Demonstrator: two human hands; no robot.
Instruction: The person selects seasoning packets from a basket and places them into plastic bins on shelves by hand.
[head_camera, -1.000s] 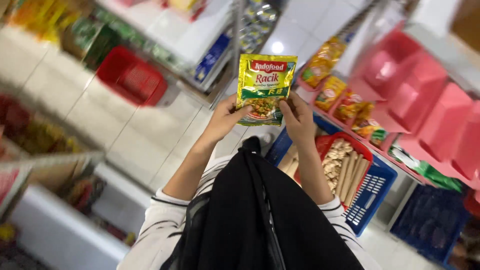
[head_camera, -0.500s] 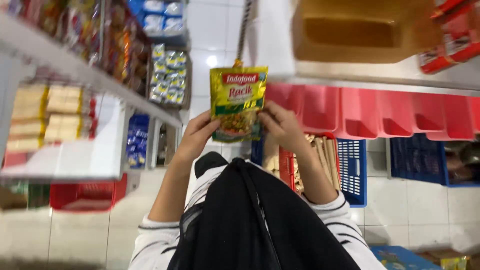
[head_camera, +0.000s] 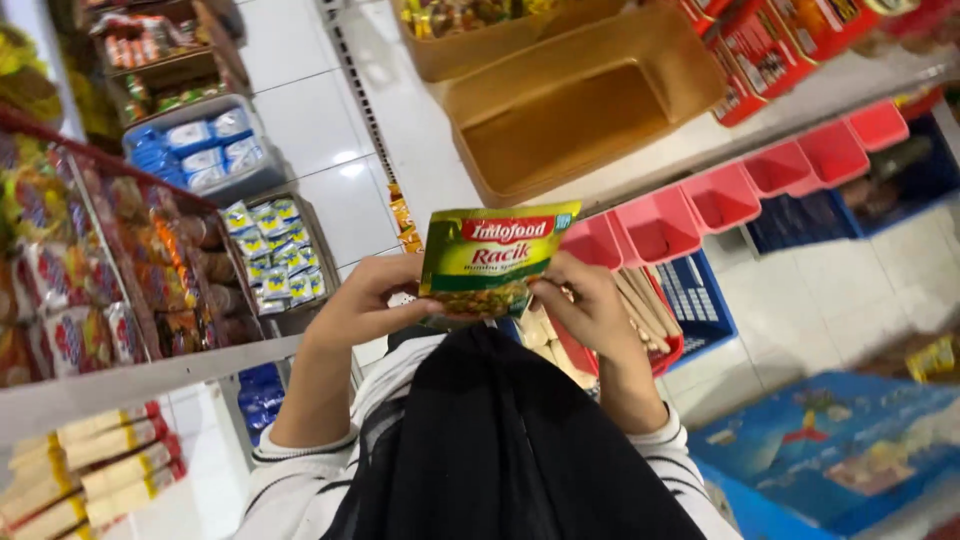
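Green and yellow sachet (head_camera: 497, 262) with a red label band: flat, held upright between both hands at centre.
Small blue-and-white packets (head_camera: 272, 255): in a tray on the floor, left of the sachet.
Blue pouches (head_camera: 198, 145): in a tray further up.
Red cartons (head_camera: 775, 35): shelf, upper right.
Pale yellow bars with red ends (head_camera: 95, 475): stacked, lower left shelf.

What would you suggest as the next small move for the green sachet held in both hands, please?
Probably lift the green sachet toward the empty tan bin on the shelf above. The left hand and right hand both pinch its lower corners, and that bin is the nearest open container ahead of it.
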